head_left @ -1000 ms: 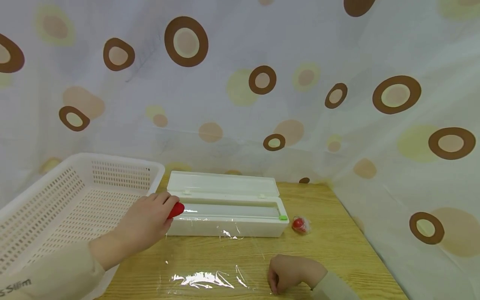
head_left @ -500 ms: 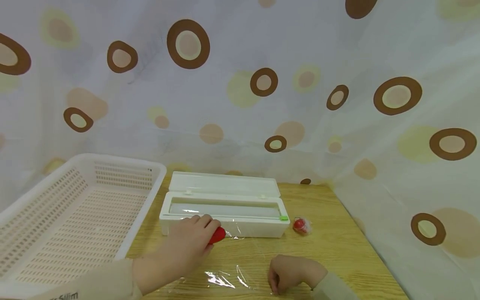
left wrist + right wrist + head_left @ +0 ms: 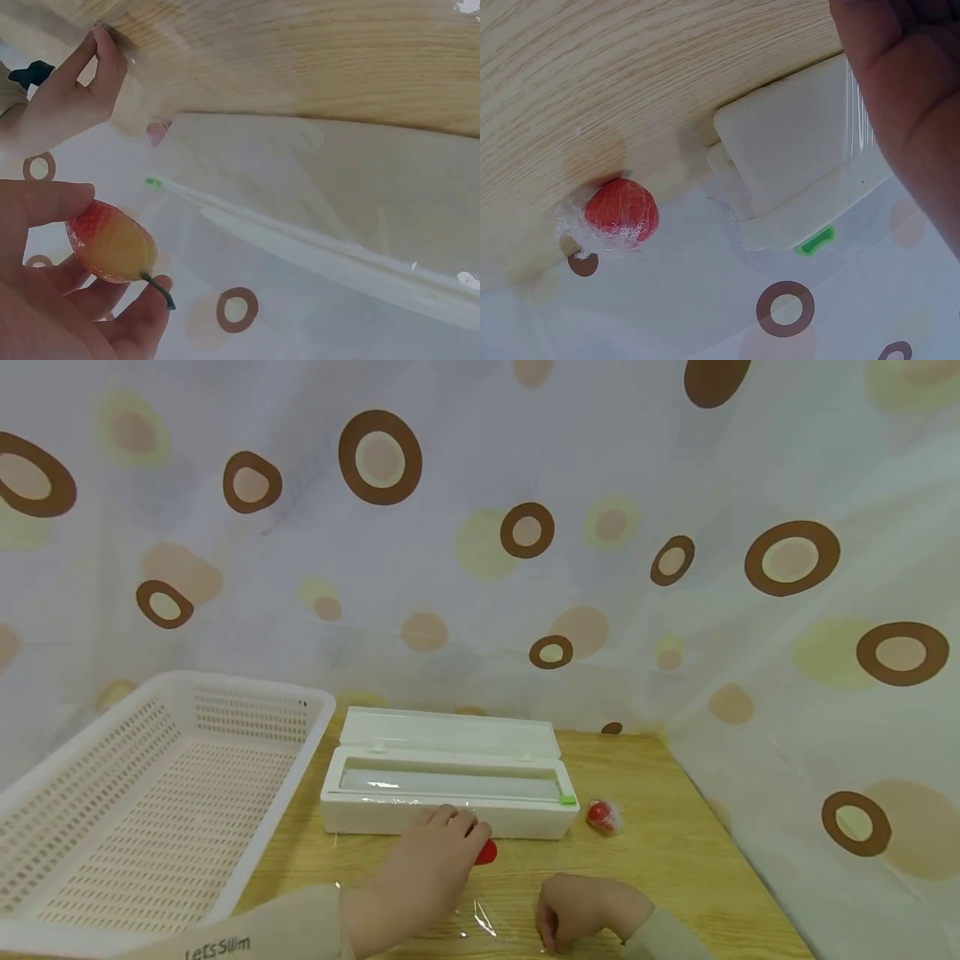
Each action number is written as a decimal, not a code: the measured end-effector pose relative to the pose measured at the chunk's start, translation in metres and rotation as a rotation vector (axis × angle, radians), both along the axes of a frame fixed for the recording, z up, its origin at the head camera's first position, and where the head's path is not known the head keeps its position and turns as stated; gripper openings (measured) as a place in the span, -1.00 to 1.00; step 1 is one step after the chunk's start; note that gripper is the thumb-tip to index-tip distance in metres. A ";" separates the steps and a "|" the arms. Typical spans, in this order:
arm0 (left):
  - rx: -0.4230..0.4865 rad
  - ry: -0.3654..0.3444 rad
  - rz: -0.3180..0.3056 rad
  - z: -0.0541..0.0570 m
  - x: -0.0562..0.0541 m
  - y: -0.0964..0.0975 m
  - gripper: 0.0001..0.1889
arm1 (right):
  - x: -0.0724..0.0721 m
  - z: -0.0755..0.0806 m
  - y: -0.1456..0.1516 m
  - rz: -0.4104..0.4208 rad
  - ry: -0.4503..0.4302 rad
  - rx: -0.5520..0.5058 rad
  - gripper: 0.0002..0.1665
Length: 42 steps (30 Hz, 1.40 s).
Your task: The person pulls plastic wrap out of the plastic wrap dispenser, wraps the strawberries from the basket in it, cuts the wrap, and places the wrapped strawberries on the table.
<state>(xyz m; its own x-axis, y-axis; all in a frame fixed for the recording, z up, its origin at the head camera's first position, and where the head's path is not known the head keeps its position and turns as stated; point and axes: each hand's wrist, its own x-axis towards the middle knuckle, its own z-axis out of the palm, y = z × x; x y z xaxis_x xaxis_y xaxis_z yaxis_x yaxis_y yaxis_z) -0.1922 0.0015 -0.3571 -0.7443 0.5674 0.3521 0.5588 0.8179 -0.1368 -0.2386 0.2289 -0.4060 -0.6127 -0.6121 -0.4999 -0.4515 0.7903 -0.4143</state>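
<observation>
My left hand (image 3: 431, 881) holds a small red-and-yellow fruit (image 3: 112, 241) with a dark green stem, thumb on one side and fingers on the other. It is above a sheet of clear cling film (image 3: 482, 918), in front of the white cling film dispenser (image 3: 450, 821). At the sheet's near right, my right hand (image 3: 588, 908) pinches the film's edge with thumb and fingertips, as the left wrist view shows. The film runs out from the dispenser, whose lid stands open. Only part of the right palm shows in the right wrist view.
A red fruit wrapped in film (image 3: 622, 214) lies right of the dispenser. A green cutter slider (image 3: 567, 799) sits at the dispenser's right end. On the left stands a large white plastic basket (image 3: 279, 806). A patterned curtain (image 3: 420, 568) hangs behind the wooden table (image 3: 637, 777).
My left hand has carried the fruit from the dispenser's left end rightward and nearer, over the film. The right hand has stayed in place.
</observation>
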 end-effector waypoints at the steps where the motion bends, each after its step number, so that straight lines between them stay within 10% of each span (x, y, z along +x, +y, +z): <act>1: -0.001 -0.013 0.000 -0.002 -0.001 0.002 -0.62 | 0.000 0.000 0.000 -0.003 -0.001 0.002 -0.81; 14: 0.098 -0.042 -0.019 -0.061 -0.014 0.001 -0.60 | -0.001 0.001 0.001 0.016 -0.014 -0.011 -0.82; 34: 0.114 -0.075 -0.026 -0.093 -0.019 -0.011 -0.80 | -0.001 0.002 0.000 0.023 -0.021 -0.018 -0.84; 42: 0.047 -0.289 -0.059 -0.093 -0.016 -0.016 -0.28 | -0.002 0.003 0.002 0.029 -0.035 -0.038 -0.86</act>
